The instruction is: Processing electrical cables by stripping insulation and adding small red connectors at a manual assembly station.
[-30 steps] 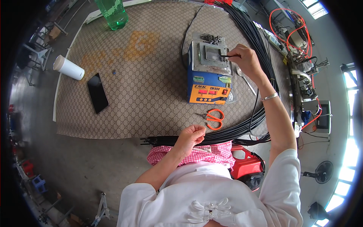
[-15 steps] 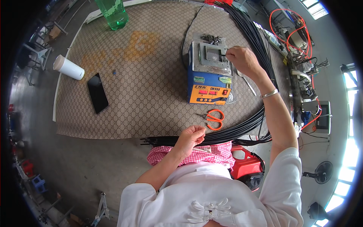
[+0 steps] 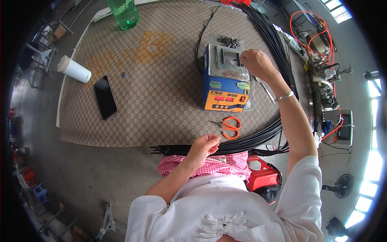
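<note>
- Pinching a thin dark piece [image 3: 238, 61] in the right hand [image 3: 258, 63], at the right side of a square grey metal well [image 3: 220, 58] atop a blue box-shaped machine with orange front [image 3: 225, 97].
- Holding the left hand [image 3: 204, 146] closed, thumb to fingertips, unclear whether around anything; near orange-handled scissors [image 3: 230, 128] and bundled black cables [image 3: 250, 143].
- Leftward, lying on the brown patterned bench [image 3: 153, 105]: a black phone [image 3: 105, 97].

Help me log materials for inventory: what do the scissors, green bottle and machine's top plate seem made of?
Scissors: smooth orange handles, probably plastic-coated; thin dark blades look metal. Green bottle: glossy, see-through, likely plastic. Top plate: dull, blotched grey, apparently bare metal.
</note>
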